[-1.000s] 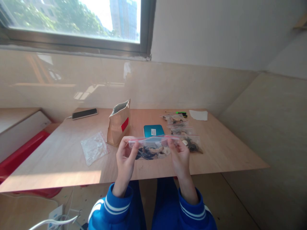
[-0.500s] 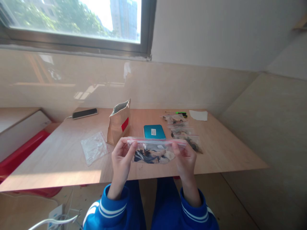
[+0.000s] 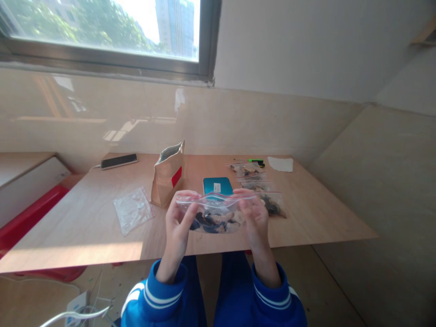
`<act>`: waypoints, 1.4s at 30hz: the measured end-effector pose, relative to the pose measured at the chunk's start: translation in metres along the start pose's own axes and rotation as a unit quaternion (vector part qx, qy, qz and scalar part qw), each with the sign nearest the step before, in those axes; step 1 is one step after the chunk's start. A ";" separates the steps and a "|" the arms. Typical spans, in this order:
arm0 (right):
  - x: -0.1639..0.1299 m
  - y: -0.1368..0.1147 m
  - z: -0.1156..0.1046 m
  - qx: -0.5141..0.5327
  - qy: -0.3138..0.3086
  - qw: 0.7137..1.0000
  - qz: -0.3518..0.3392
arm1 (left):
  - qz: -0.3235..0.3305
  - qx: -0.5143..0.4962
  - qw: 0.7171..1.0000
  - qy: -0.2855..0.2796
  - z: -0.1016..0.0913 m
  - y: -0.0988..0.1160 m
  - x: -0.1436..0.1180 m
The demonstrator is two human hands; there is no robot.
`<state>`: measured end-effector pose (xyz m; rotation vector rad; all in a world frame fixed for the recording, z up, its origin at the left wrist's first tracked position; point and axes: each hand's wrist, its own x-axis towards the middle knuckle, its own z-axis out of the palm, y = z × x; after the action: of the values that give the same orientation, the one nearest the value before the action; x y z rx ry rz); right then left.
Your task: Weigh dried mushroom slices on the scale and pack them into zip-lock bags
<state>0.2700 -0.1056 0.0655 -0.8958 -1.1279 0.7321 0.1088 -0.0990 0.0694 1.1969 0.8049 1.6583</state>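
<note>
Between my two hands is a clear zip bag (image 3: 218, 218) with dark and pale dried pieces inside, held over the table's front part. My left hand (image 3: 180, 218) pinches its left top corner, thumb in front. The right top corner is gripped by my right hand (image 3: 254, 215) in the same way. The red-lined zip strip bows in waves between them; whether it is sealed I cannot tell. Just behind the bag lies a teal flat device (image 3: 217, 185) with a white label, partly covered by the bag.
A brown paper pouch (image 3: 165, 181) stands with its top open. Left of it lie an empty clear bag (image 3: 132, 210) and a phone (image 3: 119, 161) on a cable. Several filled zip bags (image 3: 272, 206), a green-black pen (image 3: 256, 161) and white paper (image 3: 280, 164) lie at right on the wooden table (image 3: 327, 218).
My hands have moved closer together, the right one shifting left. The bag's top edge, almost straight before, now bends in waves.
</note>
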 end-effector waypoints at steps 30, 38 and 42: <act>-0.008 -0.003 -0.002 -0.047 0.005 0.998 -0.030 | -0.016 0.074 0.995 0.064 -0.006 0.013 -0.006; -0.010 0.004 -0.005 0.017 -0.062 0.997 0.036 | -0.106 0.075 0.989 -0.067 -0.011 0.005 -0.003; -0.011 0.005 -0.006 0.019 -0.087 0.996 0.024 | -0.097 0.089 0.989 -0.059 -0.012 0.006 -0.002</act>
<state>0.2721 -0.1141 0.0554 -0.8414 -1.2448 0.8827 0.0960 -0.1033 0.0703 1.2827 0.9796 1.3671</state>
